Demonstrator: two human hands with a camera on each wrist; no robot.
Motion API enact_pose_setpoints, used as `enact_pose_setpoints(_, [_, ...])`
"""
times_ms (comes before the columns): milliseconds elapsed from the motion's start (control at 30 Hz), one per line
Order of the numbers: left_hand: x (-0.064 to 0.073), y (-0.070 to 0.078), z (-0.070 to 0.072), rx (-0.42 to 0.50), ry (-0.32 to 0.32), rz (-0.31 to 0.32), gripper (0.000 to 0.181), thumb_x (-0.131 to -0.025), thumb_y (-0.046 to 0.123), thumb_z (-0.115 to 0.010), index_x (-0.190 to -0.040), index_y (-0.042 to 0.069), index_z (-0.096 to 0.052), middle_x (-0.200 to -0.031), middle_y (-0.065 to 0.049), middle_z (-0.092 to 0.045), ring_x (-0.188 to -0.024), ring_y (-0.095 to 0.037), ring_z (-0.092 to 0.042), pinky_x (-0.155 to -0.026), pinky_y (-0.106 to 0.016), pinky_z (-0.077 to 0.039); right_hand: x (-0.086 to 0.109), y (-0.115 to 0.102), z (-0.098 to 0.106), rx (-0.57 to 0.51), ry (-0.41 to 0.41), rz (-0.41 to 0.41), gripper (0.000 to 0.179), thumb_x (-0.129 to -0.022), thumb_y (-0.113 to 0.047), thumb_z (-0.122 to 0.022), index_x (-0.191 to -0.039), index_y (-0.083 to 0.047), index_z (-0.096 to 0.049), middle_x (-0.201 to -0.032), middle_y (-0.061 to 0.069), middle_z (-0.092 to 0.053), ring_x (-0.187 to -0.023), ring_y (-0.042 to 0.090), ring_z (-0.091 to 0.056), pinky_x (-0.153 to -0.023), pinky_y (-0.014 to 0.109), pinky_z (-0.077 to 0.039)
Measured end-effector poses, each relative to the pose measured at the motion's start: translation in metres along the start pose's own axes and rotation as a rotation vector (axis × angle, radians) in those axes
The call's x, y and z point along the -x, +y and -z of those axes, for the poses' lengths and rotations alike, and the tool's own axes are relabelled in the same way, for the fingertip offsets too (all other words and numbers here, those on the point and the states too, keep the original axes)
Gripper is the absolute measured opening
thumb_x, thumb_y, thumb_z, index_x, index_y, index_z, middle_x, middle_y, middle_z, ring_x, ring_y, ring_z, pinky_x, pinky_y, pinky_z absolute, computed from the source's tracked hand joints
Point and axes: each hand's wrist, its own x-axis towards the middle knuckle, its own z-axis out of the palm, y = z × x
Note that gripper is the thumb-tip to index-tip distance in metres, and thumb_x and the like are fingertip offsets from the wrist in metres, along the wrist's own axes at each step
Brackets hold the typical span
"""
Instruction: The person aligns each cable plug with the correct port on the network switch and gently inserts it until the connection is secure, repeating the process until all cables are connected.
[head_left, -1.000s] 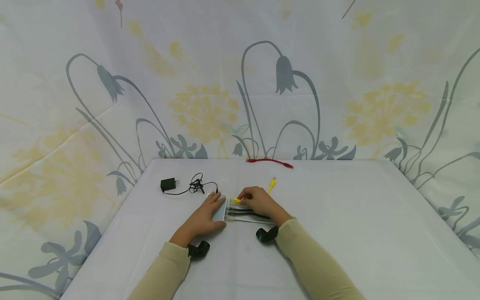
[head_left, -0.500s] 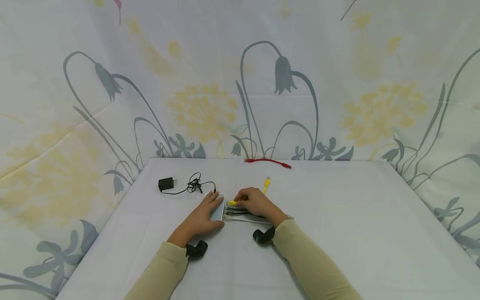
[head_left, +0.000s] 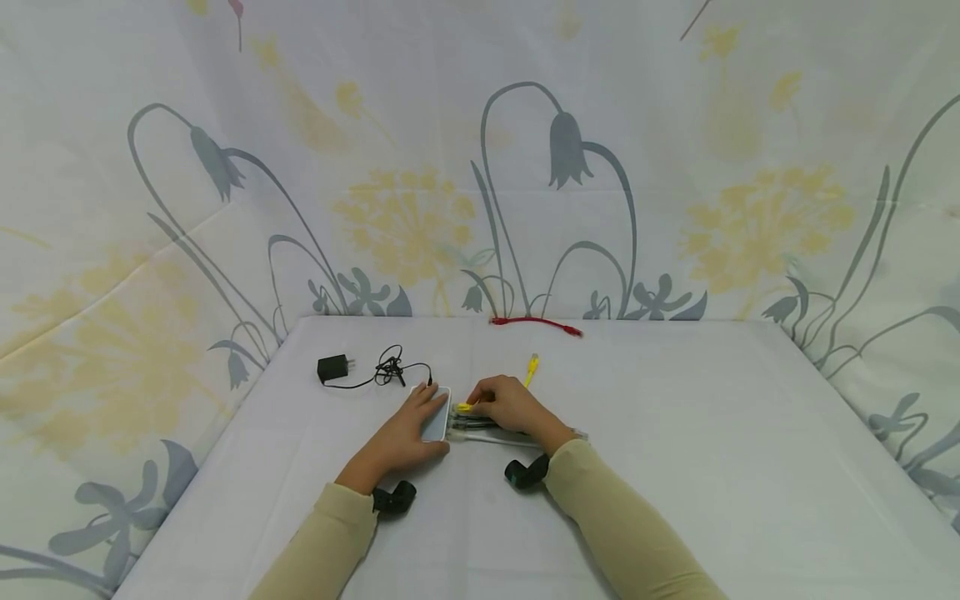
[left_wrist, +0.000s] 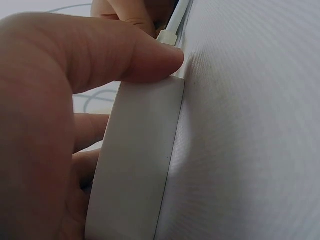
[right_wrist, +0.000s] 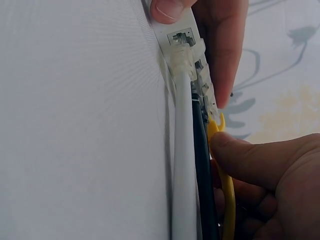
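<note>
My left hand (head_left: 405, 432) lies across a small white network switch (head_left: 437, 423) on the table, gripping it between the thumb on its near side and fingers over the far part. Thumb and fingers of my right hand (head_left: 516, 407) pinch the yellow network cable (right_wrist: 228, 200) by its plug (right_wrist: 213, 131), which sits right at the switch's row of ports. Beside it, a white cable (right_wrist: 184, 150) and black cables (right_wrist: 204, 170) run from neighbouring ports. The right hand hides the yellow cable's middle in the head view; its other end (head_left: 532, 367) sticks out behind.
A black power adapter (head_left: 332, 367) lies at the back left, its bundled cord (head_left: 389, 368) leading to the switch's far side. Along the table's back edge lies a short red network cable (head_left: 536, 321). Behind the table (head_left: 712, 467) hangs a flowered cloth (head_left: 420, 125).
The right hand has brought the yellow plug slightly closer to the switch, and the cable's free end has shifted a little. The left hand keeps its hold.
</note>
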Motion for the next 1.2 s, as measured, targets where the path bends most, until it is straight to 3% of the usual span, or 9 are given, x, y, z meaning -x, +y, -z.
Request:
enact_pose_setpoints(800, [0.0003, 0.0012, 0.0008, -0.006, 0.007, -0.01, 0.078, -0.08, 0.03, -0.068, -0.15, 0.013, -0.038, -0.162, -0.008, -0.022, -0.152, -0.029, -0.008, -0.116, -0.055, -0.025, -0.0005, -0.002, -0.0053, -0.007, -0.001, 0.017, 0.009, -0.093, -0.02, -0.064, -0.097, -0.017, -0.072, -0.087, -0.005, -0.069, -0.079, 0.008, -0.059, -0.075, 0.029, -0.05])
enact_pose_setpoints(1200, [0.0001, 0.0011, 0.0006, -0.017, 0.004, -0.003, 0.079, -0.08, 0.032, -0.068, -0.15, 0.014, -0.037, -0.162, -0.006, -0.022, -0.152, -0.027, -0.008, -0.116, -0.055, -0.025, -0.0002, -0.0023, -0.0029, -0.016, -0.047, 0.021, 0.014, -0.095, -0.014, -0.06, -0.101, -0.014, -0.073, -0.097, -0.003, -0.071, -0.088, 0.008, -0.061, -0.085, 0.033, -0.051])
